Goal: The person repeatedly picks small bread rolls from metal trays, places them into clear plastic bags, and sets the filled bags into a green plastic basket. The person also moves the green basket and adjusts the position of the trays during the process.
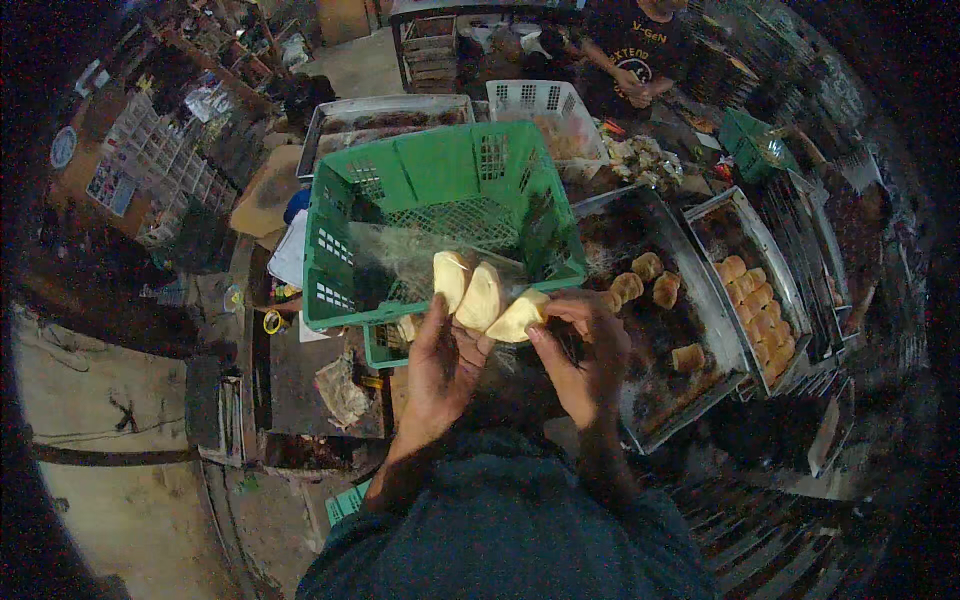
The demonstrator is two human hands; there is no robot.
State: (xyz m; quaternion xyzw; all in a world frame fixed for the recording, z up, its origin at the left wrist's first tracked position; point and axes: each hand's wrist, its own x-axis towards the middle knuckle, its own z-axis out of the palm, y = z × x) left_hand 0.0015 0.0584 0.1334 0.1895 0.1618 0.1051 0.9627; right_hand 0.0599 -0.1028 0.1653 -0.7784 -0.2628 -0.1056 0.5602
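Three pale yellow bread pieces are held up before me at the near rim of a green plastic crate (431, 169). My left hand (442, 371) has its thumb and fingers around the left bread piece (451, 274) and the middle bread piece (481, 298). With thumb and fingertips, my right hand (589, 356) pinches the right bread piece (517, 319), which is tilted and touches the middle one at its lower end. Thin clear plastic (390, 255) lies inside the crate, partly hidden behind the bread.
Right of the crate, a large metal tray (660, 401) bears several loose browned rolls (666, 289). Beyond it, a narrower tray (701, 214) holds joined rolls (757, 315). A white crate (517, 94) and another metal tray (390, 105) stand behind. Another person (637, 67) is at the far side.
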